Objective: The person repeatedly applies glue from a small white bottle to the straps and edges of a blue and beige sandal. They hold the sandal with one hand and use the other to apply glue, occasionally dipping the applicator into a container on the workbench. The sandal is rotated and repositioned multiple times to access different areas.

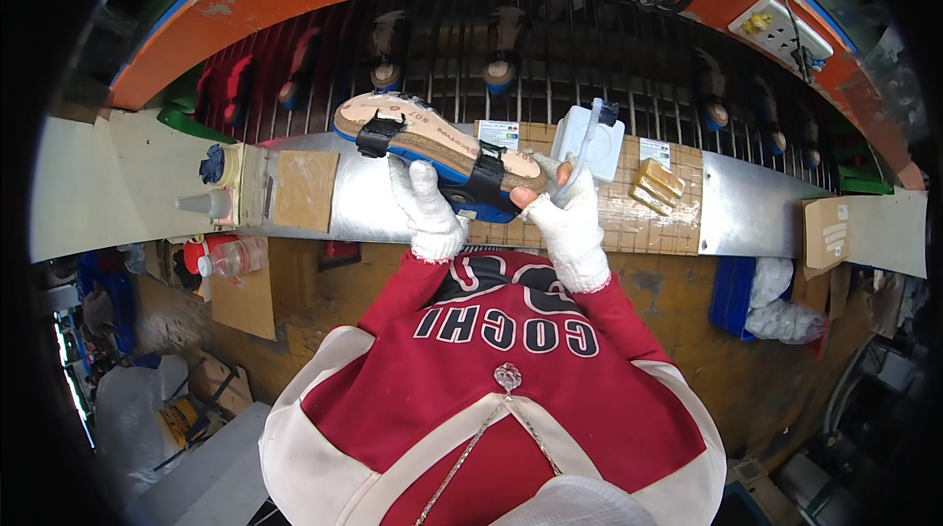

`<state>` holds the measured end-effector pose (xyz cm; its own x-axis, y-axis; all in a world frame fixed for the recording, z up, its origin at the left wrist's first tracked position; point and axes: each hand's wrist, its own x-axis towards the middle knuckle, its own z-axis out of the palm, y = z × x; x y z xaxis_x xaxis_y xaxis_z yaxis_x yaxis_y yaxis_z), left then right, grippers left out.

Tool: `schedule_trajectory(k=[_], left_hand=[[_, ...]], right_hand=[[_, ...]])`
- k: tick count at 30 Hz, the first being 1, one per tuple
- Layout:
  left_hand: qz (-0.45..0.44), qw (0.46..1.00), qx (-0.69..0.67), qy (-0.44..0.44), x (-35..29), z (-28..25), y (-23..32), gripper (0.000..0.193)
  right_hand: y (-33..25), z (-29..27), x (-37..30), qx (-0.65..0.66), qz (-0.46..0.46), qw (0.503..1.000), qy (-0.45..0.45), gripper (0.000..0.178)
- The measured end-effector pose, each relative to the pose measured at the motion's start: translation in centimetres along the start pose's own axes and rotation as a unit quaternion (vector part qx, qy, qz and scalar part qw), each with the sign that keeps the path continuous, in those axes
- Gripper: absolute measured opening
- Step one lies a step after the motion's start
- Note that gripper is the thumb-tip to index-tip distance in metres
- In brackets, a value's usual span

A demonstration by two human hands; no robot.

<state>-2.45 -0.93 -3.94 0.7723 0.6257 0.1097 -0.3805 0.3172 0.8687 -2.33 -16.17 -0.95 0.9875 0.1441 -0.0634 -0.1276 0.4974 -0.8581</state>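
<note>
1. Firstly, the shoe (422, 130) is in the air over the bench (751, 212), at the left of the tub (605, 153), with its beige face upward.
2. The left hand (429, 209) lies against the near blue side of the shoe; its lower fingers are hidden, so I cannot tell how firmly they close. The right hand (575, 226) has its thumb and fingers together on the brush (590, 138), and the thumb is also by the heel.
3. I think the heel could slip, because the right hand seems to serve both shoe and brush.
4. The dark end of the brush is over the tub; a careless turn of the wrist could perhaps push the tub or mark the shoe.
5. The straps (379, 135) are bent over the edge; if one is loose, it might catch the knitted gloves (582, 266).
6. About materials: the shoe has a smooth face, a grainy, cork-like brown edge and glossy blue below; the straps look dark and flexible.
7. The tub is pale and boxy, the brush handle slim and cloudy. To the tub's right, the blocks (658, 182) are amber and waxy-looking, on taped cardboard (683, 229). Beyond the tub runs a rack (577, 84) of thin metal bars.
</note>
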Motion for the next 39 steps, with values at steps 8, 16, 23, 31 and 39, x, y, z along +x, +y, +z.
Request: schedule_trajectory(k=[8,16,23,31,39], left_hand=[[-0.142,0.986,-0.055,0.075,1.5,-0.3,-0.3,0.072],[-0.151,0.982,0.091,0.067,1.8,2.1,-0.3,0.064],[-0.085,0.98,0.088,-0.158,2.9,3.8,-0.9,0.074],[-0.277,0.909,0.063,-0.306,6.0,8.3,-0.8,0.083],[-0.281,0.934,0.125,-0.181,8.8,5.6,-3.1,0.068]], right_hand=[[1.2,-3.1,1.7,-0.049,0.127,0.989,0.062,0.043],[3.7,-3.0,3.8,0.009,-0.012,1.0,-0.017,0.064],[1.8,-6.8,7.1,0.175,-0.009,0.983,0.055,0.077],[0.1,-13.5,10.1,0.267,-0.028,0.949,0.162,0.054],[1.5,-22.5,19.4,-0.061,-0.239,0.907,0.343,0.084]])
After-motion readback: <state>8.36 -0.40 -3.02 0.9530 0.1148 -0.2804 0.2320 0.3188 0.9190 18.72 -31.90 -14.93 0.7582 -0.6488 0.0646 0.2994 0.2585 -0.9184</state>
